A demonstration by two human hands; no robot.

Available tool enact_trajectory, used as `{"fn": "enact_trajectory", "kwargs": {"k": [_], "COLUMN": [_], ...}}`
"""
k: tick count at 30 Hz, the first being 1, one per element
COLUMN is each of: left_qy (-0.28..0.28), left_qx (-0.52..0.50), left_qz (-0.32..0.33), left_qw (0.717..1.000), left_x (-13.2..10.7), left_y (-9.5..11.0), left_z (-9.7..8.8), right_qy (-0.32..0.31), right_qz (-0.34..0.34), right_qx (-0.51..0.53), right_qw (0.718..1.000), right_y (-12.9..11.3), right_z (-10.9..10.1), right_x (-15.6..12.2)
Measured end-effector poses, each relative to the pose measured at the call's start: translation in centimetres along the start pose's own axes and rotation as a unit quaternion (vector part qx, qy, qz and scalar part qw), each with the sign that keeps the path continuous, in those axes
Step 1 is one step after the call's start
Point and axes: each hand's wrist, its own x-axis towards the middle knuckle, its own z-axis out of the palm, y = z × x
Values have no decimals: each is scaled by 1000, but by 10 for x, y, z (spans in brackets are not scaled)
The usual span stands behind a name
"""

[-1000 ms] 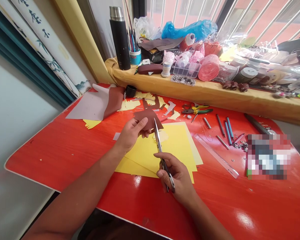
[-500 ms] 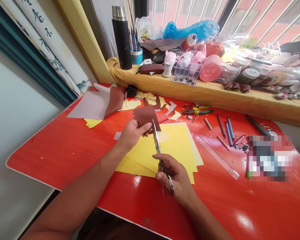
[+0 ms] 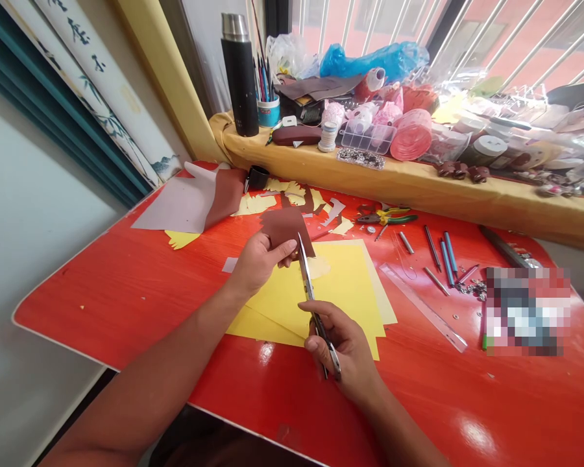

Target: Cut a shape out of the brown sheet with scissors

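Between the thumb and fingers of my left hand (image 3: 255, 266) is a piece of brown sheet material (image 3: 286, 227), paper or thin leather, with a jagged left edge. My right hand (image 3: 343, 344) is closed around the handles of a pair of scissors (image 3: 305, 269). Their blades point away from me and meet the brown piece near its right side, close to my left thumb. Beneath both hands lie yellow sheets (image 3: 343, 292) on the red table (image 3: 165, 318), with a pale scrap on top.
Behind my hands are yellow and brown offcuts (image 3: 255, 204), with a larger brown sheet (image 3: 226, 198) at left. Pliers (image 3: 387, 216), a clear ruler (image 3: 423, 308) and several pens (image 3: 450, 250) lie to the right. A black thermos (image 3: 240, 81) stands on the cluttered sill.
Almost nothing differs. The whole view has shifted very slightly, while both hands, the scissors and the brown piece keep the same placement relative to one another.
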Motion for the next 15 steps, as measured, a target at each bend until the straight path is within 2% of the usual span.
{"fn": "enact_trajectory", "kwargs": {"k": [15], "left_qy": [9], "left_qx": [-26], "left_qz": [-7], "left_qw": [1000], "left_x": [-1], "left_y": [-2], "left_z": [1], "right_qy": [6], "right_qz": [-2], "right_qx": [8], "right_qw": [1000], "right_y": [1], "right_z": [1], "right_x": [1]}}
